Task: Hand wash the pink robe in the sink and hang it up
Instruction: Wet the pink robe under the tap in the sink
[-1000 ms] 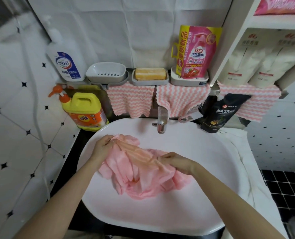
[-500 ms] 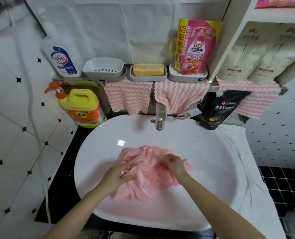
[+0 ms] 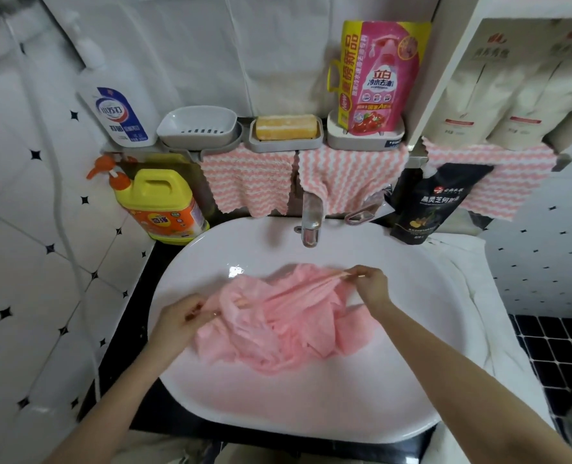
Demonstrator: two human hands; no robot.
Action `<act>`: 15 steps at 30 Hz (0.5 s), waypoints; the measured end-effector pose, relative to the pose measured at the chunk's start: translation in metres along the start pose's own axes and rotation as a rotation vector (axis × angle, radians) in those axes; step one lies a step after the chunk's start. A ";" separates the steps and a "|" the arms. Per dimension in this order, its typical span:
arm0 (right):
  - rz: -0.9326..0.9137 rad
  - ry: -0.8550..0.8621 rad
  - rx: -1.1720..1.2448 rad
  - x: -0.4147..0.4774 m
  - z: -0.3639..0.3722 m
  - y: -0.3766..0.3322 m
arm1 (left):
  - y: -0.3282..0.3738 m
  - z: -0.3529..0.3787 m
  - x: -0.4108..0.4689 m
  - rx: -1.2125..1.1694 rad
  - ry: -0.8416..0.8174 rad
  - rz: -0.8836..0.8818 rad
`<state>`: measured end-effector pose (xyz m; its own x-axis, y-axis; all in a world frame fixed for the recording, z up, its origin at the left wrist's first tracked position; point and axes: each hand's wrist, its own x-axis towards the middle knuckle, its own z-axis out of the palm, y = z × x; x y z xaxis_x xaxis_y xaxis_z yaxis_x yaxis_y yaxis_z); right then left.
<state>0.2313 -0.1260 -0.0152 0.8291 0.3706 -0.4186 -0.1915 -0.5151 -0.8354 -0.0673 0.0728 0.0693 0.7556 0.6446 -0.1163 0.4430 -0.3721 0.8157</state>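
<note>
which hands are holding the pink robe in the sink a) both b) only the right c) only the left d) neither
A: the left hand pinches the pink robe at its near left edge and the right hand pinches a fold at the far right, with the cloth pulled taut between them over the sink.

Bare sink (image 3: pixel 395 380) basin fronts the robe (image 3: pixel 288 323); faucet (image 3: pixel 309 222) overhangs behind.
</note>
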 end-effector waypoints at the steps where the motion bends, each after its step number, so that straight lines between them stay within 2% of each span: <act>1: -0.016 -0.002 0.064 0.000 -0.009 -0.006 | -0.001 -0.006 0.001 -0.015 0.058 -0.012; 3: -0.036 -0.033 0.156 -0.007 -0.024 -0.018 | -0.002 -0.014 0.001 -0.052 0.116 -0.028; 5: -0.093 -0.068 0.190 -0.014 -0.028 -0.028 | 0.006 -0.015 0.004 -0.060 0.106 -0.070; 8: -0.202 -0.143 0.174 -0.037 -0.010 -0.047 | 0.024 0.008 0.013 -0.117 -0.068 -0.086; 11: -0.393 -0.321 0.057 -0.065 0.020 -0.064 | 0.045 0.041 0.021 0.022 -0.294 0.023; 13: -0.493 -0.500 -0.077 -0.083 0.032 -0.073 | 0.056 0.059 0.024 0.154 -0.335 0.105; 15: -0.513 -0.604 -0.155 -0.088 0.031 -0.076 | 0.061 0.065 0.027 0.284 -0.323 0.170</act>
<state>0.1565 -0.0957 0.0740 0.3585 0.9209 -0.1531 0.2477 -0.2520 -0.9355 0.0112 0.0241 0.0787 0.9206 0.3346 -0.2013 0.3803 -0.6516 0.6563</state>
